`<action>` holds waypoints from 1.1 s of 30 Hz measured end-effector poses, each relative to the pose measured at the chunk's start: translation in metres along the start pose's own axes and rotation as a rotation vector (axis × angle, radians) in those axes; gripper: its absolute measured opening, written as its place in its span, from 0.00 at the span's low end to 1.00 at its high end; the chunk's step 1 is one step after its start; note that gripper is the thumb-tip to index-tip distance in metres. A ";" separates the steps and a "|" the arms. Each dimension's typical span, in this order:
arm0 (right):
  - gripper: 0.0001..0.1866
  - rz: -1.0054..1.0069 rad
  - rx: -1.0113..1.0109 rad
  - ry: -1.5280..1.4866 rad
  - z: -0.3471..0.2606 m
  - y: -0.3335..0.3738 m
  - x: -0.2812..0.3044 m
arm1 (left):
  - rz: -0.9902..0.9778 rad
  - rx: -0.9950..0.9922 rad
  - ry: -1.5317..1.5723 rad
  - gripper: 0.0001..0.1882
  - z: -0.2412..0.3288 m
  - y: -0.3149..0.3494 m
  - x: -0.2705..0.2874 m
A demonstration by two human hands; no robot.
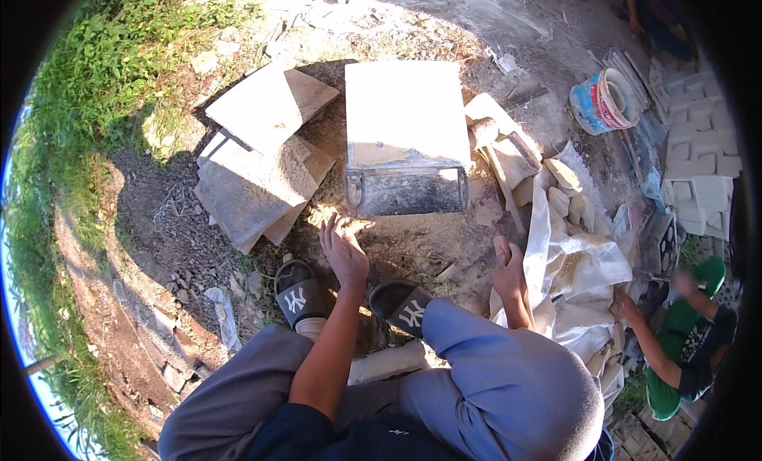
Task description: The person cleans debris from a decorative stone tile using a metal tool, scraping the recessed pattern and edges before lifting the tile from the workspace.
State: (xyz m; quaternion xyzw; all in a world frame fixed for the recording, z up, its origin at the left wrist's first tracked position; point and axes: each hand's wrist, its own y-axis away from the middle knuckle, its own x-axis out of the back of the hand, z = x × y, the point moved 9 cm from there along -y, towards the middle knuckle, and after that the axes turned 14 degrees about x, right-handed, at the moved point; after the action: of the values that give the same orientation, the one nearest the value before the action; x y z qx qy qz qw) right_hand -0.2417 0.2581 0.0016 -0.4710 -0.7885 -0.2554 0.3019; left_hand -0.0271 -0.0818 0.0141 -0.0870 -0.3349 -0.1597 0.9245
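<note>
A pale square slab (406,112), bright with sun, lies on the ground ahead of me. At its near side is a dark, rectangular metal frame (409,191), dusted with powder. My left hand (344,251) is held just short of the frame's near left corner, fingers stretched out and nothing in it. My right hand (508,274) is beside the plastic sheet, its fingers mostly hidden. Just beyond it ends the wooden handle (506,187) of a tool leaning on stone pieces; whether the hand touches it is unclear. Flat stone slabs (258,171) overlap in a pile at left.
Crumpled white plastic sheeting (567,266) and broken stone pieces (562,175) lie at right. Farther off stands a blue and white bucket (599,104). A person in green (683,334) sits at right, near stacked pale blocks (698,144). My sandaled feet (300,290) are close by.
</note>
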 end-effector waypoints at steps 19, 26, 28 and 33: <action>0.17 -0.085 0.172 -0.350 -0.104 -0.100 0.020 | -0.105 0.115 0.252 0.18 0.018 -0.075 -0.005; 0.24 0.057 0.845 0.369 -0.063 -0.167 -0.040 | -0.535 0.223 0.545 0.35 0.050 -0.126 -0.074; 0.29 -0.132 0.499 0.000 -0.070 -0.179 -0.057 | -0.568 0.274 0.534 0.37 0.047 -0.129 -0.070; 0.37 -0.368 -0.185 -0.287 -0.117 -0.163 -0.059 | -0.655 0.366 0.539 0.41 0.048 -0.133 -0.073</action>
State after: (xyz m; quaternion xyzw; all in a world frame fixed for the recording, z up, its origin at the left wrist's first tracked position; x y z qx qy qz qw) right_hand -0.3378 0.0737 0.0200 -0.3765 -0.8691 -0.3075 0.0909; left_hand -0.1555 -0.1762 0.0106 0.2326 -0.1149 -0.3987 0.8796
